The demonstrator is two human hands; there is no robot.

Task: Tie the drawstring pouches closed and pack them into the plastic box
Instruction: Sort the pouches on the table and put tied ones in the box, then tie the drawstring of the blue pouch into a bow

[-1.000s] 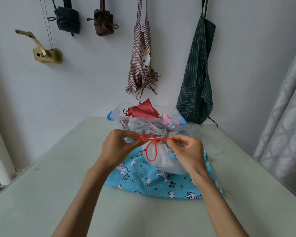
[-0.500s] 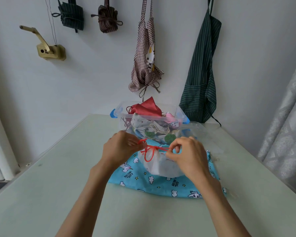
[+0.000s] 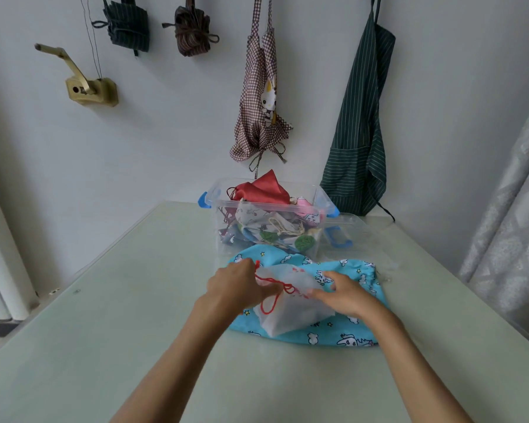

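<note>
— What do you have in your hands?

— A white pouch point(image 3: 290, 306) with a red drawstring point(image 3: 275, 288). It lies flat on top of a blue pouch point(image 3: 348, 334) printed with clouds and little animals, and both lie on the pale green table point(image 3: 104, 315) right in front of me.

— How are your hands placed?

— My left hand point(image 3: 239, 286) lies on the left end of the white pouch, where the red cord gathers; the fingers point toward the knot, but I cannot tell whether they pinch the cord or only press on it. My right hand point(image 3: 345, 293) rests on the right side of the white pouch, fingers fairly straight and spread a little, pressing the fabric down.

— And the cord?

— It runs from my left hand across the pouch to a small knot, with a loop hanging down below it.

— Where is the box?

— The clear plastic box point(image 3: 321, 199) with blue latches stands just behind the blue pouch, toward the wall. It holds several pouches already, a red one point(image 3: 260, 190) on top. Its clear lid point(image 3: 348, 227) lies just beside it on the right.
</note>
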